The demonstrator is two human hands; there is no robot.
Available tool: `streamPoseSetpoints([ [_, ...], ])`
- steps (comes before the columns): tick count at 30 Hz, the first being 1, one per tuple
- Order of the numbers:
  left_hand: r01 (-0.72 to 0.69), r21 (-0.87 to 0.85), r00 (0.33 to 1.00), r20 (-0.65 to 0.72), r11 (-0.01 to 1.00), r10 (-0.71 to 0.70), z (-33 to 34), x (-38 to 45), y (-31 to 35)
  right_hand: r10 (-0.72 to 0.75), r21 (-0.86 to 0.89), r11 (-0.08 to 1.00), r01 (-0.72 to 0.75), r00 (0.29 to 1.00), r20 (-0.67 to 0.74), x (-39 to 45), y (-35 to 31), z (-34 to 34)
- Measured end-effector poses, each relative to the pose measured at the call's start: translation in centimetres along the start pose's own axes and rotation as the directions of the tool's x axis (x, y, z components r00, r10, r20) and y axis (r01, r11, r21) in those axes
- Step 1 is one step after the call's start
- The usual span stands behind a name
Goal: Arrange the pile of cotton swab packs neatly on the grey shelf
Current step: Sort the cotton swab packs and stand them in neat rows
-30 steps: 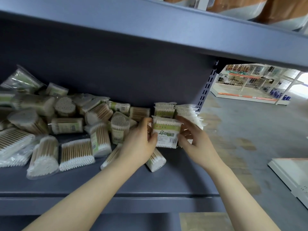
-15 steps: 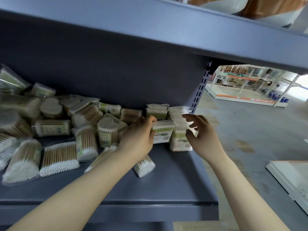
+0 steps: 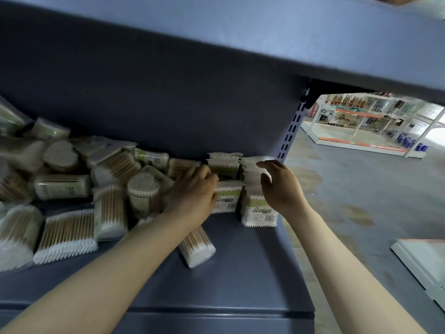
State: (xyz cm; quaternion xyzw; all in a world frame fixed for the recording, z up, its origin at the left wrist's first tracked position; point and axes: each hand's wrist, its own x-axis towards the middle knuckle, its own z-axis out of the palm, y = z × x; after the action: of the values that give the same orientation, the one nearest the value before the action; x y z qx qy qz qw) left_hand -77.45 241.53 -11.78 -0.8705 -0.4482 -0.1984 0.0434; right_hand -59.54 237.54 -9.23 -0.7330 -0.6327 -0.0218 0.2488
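A loose pile of cotton swab packs [image 3: 72, 189] covers the left half of the grey shelf [image 3: 240, 273]. At the shelf's right end, several packs stand upright in two short rows [image 3: 258, 210]. My left hand [image 3: 192, 191] grips the front upright pack of the left row [image 3: 227, 197] from its left side. My right hand [image 3: 279, 186] hovers with relaxed fingers just above and beside the right row, holding nothing. One pack [image 3: 196, 247] lies alone on the shelf under my left forearm.
The shelf's back panel [image 3: 168, 104] rises behind the packs, and an upper shelf [image 3: 265, 39] hangs overhead. A slotted upright [image 3: 292, 131] marks the shelf's right end. Beyond it lies bare floor, with a white board [image 3: 423, 263] at the right.
The pack I held with both hands now stands in the left row next to the right one. My right hand has let go and lifted off.
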Motion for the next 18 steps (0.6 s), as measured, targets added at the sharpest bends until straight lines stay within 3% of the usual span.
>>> streamPoseSetpoints([
  [6,-0.107,0.230,0.994,0.034,0.967,0.102,0.5,1.1,0.4,-0.019,-0.074,0.997,0.030,0.989,0.149,1.0,-0.8,1.1],
  [15,-0.048,0.272,0.999,0.012,0.961,0.047,1.3,2.9,0.2,-0.021,-0.129,0.991,0.041,0.988,0.153,1.0,0.1,3.0],
  [18,-0.049,0.304,0.993,-0.090,0.951,0.080,1.4,3.5,0.3,-0.038,-0.131,0.990,0.057,0.989,0.146,1.0,0.2,3.1],
])
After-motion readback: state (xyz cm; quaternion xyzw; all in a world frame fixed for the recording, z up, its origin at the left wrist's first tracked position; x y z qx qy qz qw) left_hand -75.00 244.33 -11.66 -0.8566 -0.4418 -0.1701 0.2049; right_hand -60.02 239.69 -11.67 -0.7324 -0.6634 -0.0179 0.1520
